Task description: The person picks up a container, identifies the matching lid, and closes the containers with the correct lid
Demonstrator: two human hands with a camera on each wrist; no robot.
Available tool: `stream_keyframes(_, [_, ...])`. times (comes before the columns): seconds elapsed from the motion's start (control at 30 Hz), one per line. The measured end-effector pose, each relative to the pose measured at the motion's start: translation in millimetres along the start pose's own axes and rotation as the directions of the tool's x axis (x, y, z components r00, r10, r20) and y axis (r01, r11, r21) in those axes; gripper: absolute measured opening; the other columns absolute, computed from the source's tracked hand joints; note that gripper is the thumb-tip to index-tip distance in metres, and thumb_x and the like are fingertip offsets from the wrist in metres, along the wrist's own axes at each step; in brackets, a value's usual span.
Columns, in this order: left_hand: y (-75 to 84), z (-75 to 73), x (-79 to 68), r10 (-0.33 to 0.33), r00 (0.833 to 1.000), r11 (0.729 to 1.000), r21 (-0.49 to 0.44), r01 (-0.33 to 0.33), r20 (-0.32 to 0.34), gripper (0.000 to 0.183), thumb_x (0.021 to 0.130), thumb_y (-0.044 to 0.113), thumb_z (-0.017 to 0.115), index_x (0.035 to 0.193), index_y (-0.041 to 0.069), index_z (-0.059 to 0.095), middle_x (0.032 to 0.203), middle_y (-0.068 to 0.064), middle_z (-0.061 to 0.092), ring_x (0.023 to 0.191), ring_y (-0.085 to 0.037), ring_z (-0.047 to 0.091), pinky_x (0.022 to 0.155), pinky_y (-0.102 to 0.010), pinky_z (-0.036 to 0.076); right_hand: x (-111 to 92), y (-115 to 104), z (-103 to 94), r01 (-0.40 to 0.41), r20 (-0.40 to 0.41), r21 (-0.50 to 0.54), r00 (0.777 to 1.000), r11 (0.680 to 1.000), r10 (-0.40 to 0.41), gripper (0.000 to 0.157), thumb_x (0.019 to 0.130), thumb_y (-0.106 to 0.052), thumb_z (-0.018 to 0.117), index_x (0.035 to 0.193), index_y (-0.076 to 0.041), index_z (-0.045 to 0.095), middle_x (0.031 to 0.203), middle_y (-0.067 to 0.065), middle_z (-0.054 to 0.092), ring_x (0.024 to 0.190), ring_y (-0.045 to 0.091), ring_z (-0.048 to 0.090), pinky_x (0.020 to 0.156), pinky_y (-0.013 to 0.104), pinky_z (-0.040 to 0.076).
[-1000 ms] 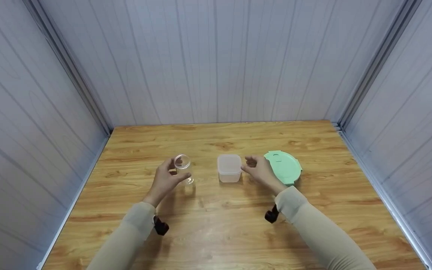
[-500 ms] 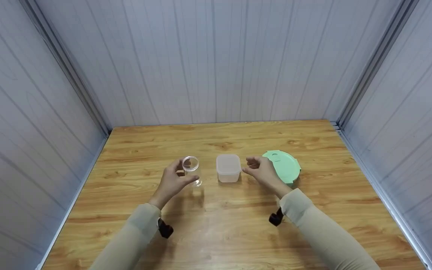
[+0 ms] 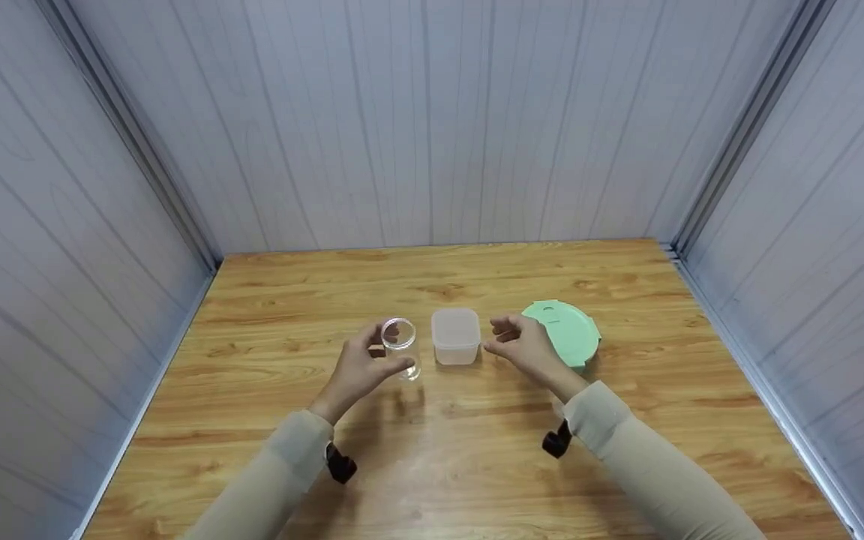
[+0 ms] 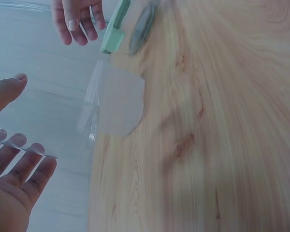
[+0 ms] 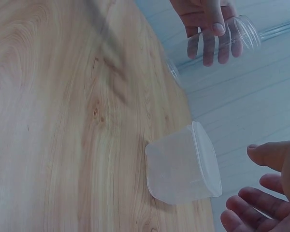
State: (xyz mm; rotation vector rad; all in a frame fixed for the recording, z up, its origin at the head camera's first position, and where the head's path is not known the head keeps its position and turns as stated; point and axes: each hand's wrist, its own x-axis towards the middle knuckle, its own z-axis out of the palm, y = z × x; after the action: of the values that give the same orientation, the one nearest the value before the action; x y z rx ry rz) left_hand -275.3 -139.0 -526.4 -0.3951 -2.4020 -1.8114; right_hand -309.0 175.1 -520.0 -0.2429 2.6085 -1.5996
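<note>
My left hand [image 3: 359, 369] grips a clear, open-mouthed jar [image 3: 405, 352], thumb on one side and fingers on the other. The jar is upright, and its shadow falls apart from its base, so it appears raised off the table. Just right of it stands a frosted square container [image 3: 456, 337] with its lid on, also plain in the right wrist view as a translucent tub [image 5: 179, 166]. My right hand [image 3: 528, 349] hovers right of that container, fingers loosely bent, holding nothing. Behind this hand lies a round container with a mint-green lid [image 3: 573, 334], partly covered by the hand.
Everything stands on a wood-grain table [image 3: 432, 465]. Panelled walls enclose it at the back [image 3: 432, 135] and on both sides. Black wrist cameras hang under both sleeves.
My left hand has carried the jar rightward and slightly nearer to me, closer to the frosted container. My right hand has barely moved.
</note>
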Motion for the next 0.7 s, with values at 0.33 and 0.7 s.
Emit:
stream_keyframes(0.33, [4.6,14.6,-2.0,0.011,0.999,1.0,-0.013,-0.01,0.04,0.058,0.081,0.006,0.095,0.132,0.001,0.07,0.118,-0.017,0.073,0.108,-0.021,0.067,0.098,-0.047,0.062,-6.6,2.7,-2.5,0.076,0.06,-0.015,0.995,0.997,-0.075,0.047,0.097,-0.013,0.083,0.14,0.001,0.068,0.129,0.021,0.073,0.114,0.033,0.072,0.098,0.046,0.062])
stream_keyframes(0.7, [6.1,28.5,-4.3,0.036,0.994,0.999,-0.005,-0.035,0.101,0.059,0.083,0.008,0.094,0.136,-0.001,0.067,0.124,-0.021,0.072,0.115,-0.034,0.069,0.101,-0.051,0.062,-13.0,6.6,-1.6,0.212,0.165,-0.014,0.964,0.977,-0.207,0.051,0.096,-0.012,0.084,0.138,0.01,0.066,0.125,0.03,0.072,0.111,0.04,0.072,0.097,0.053,0.062])
